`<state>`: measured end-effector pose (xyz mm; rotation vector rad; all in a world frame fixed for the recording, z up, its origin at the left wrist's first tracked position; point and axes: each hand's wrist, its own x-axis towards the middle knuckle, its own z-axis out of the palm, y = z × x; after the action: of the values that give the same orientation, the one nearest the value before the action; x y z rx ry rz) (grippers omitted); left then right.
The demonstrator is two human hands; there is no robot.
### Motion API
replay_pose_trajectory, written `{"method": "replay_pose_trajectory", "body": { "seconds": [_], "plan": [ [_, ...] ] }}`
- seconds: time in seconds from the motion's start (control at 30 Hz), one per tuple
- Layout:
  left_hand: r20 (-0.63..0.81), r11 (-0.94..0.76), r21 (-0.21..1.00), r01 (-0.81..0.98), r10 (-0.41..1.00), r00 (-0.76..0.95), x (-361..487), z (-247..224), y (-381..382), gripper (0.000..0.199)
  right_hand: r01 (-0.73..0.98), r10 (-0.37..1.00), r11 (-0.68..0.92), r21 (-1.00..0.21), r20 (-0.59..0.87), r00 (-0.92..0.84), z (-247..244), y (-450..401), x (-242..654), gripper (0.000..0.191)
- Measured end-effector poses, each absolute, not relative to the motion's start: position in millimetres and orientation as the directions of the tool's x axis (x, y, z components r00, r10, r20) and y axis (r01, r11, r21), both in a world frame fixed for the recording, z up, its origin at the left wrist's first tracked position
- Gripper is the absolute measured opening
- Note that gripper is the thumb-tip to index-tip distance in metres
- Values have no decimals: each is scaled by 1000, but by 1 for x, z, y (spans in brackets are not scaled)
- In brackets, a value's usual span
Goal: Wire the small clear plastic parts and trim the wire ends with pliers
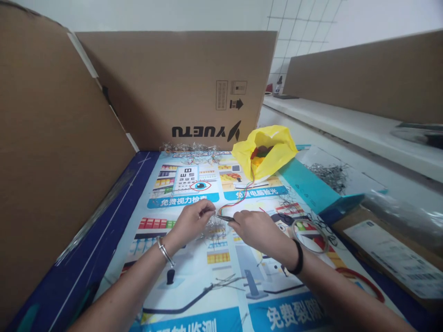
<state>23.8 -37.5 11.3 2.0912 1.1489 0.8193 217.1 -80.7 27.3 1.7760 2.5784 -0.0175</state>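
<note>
My left hand (pixel 195 219) is closed in a pinch on the end of a thin wire, the fingertips close to the tool's tip. In my right hand (pixel 258 230) are slim-nosed pliers (pixel 224 217), their dark metal jaws pointing left; the handles are mostly hidden in the fist. Thin coloured wires (pixel 242 199), red, green and yellow, run from an open yellow bag (pixel 273 161) down to the spot between both hands. Just below the fingers lies a tangle of fine wire pieces (pixel 216 230) on the printed poster sheet (pixel 194 276).
Cardboard walls (pixel 173 83) stand at the left and back. More wire scraps (pixel 194 150) lie along the back wall, with dark ones in a tray (pixel 325 177) at right. A clear tape roll (pixel 327 237), a red ring (pixel 367 279) and a labelled cardboard box (pixel 391 253) are near my right arm.
</note>
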Motion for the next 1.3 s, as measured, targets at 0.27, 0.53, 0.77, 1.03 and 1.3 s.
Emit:
{"method": "replay_pose_trajectory", "body": {
  "seconds": [0.27,0.53,0.77,1.03,1.3],
  "plan": [
    [234,-428,763,484,882,409,23,15,-37,10,884,928,332,-328,-57,-369,22,-72,223,38],
    [309,-471,746,471,871,381,21,15,-37,10,330,813,-231,-915,-368,-451,4,-71,222,43],
    [406,-543,670,506,839,362,22,14,-39,12,-45,692,-509,-860,-377,-615,2,-75,215,41],
    [428,-550,668,501,835,346,21,9,-38,11,-107,664,-563,-820,-371,-650,-4,-77,214,38],
    [193,-304,857,416,938,287,22,17,-35,12,320,803,-219,-922,-356,-477,9,-77,221,42]
  ]
}}
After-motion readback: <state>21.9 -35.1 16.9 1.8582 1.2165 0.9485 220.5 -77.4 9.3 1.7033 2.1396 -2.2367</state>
